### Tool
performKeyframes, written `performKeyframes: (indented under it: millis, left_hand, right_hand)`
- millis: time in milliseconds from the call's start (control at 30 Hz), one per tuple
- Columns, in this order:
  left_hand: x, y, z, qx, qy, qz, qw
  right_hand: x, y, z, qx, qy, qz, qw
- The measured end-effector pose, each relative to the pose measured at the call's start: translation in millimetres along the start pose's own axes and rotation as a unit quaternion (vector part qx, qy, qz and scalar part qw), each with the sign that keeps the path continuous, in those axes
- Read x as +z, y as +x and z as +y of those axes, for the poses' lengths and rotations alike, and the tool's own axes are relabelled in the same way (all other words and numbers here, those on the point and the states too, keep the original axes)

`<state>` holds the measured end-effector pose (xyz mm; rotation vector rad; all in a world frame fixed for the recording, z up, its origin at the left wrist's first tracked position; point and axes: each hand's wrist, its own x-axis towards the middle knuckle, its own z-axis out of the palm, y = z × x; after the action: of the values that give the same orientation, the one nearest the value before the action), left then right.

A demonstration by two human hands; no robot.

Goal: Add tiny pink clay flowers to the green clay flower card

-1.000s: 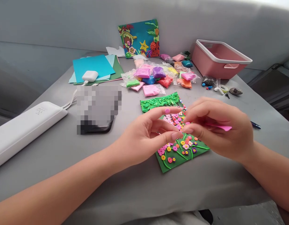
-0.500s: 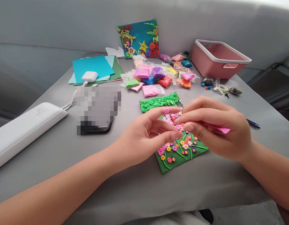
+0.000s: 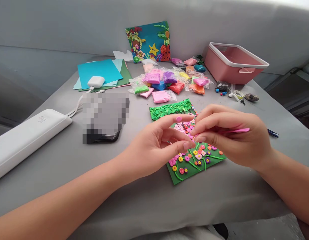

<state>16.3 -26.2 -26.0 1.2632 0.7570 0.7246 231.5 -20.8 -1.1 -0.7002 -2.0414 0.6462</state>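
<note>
My left hand (image 3: 161,145) is over the clay picture, its thumb and middle finger brought together; anything between those tips is too small to make out. A small pink clay disc (image 3: 179,119) sticks to its stretched-out index finger. My right hand (image 3: 232,135) is closed round a slim pink clay tool (image 3: 241,130), whose flat end shows beside the palm. Both hands' fingertips meet or nearly meet. Beneath them lies a green card (image 3: 178,176) with clay flowers, bright green stems and a leafy green band (image 3: 172,109); the hands hide its middle and right parts.
Bagged coloured clay (image 3: 161,96) is heaped behind the card. A pink basket (image 3: 234,68) stands back right, near earphones (image 3: 234,96) and a pen (image 3: 272,133). To the left are a phone (image 3: 111,137), a white power bank (image 3: 31,140) and coloured sheets (image 3: 99,71). A sea picture (image 3: 148,41) leans behind.
My right hand has shifted slightly down and turned, so the pink tool now points more level and its end sits higher. My left hand has barely moved.
</note>
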Motion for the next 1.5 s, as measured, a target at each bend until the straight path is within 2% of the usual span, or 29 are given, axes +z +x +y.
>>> performKeyframes:
  millis: [167,367,633,867,1100,1333,1500]
  left_hand:
    - [1.2,-0.6,0.2,0.003,0.010,-0.016,1.000]
    - [1.7,-1.4,-0.3,0.008,0.032,-0.014,0.999]
    - [2.2,-2.8,-1.4,0.022,0.022,-0.008,0.999]
    - [2.2,-1.6,0.1,0.022,0.035,-0.011,0.999]
    - [3.1,-2.3,3.2,0.009,0.044,-0.007,0.999]
    - [1.9,-2.7,-0.2,0.020,0.035,-0.014,0.999]
    - [2.5,-2.4,0.9,0.013,0.043,-0.009,0.999]
  right_hand:
    - [-0.9,-0.9,-0.6,0.021,0.034,-0.009,0.999]
    - [1.6,-3.0,0.0,0.064,0.012,0.045,0.997]
    - [3.0,-0.8,1.9,0.007,-0.086,0.040,0.995]
    - [0.0,-3.3,2.6,-0.076,-0.127,0.037,0.988]
    - [4.1,-5.2,2.0,-0.006,-0.068,0.060,0.996]
    - [3.0,-3.1,1.0,-0.060,-0.121,0.064,0.989]
    - [3.1,-2.0,0.9,-0.068,-0.119,0.062,0.989]
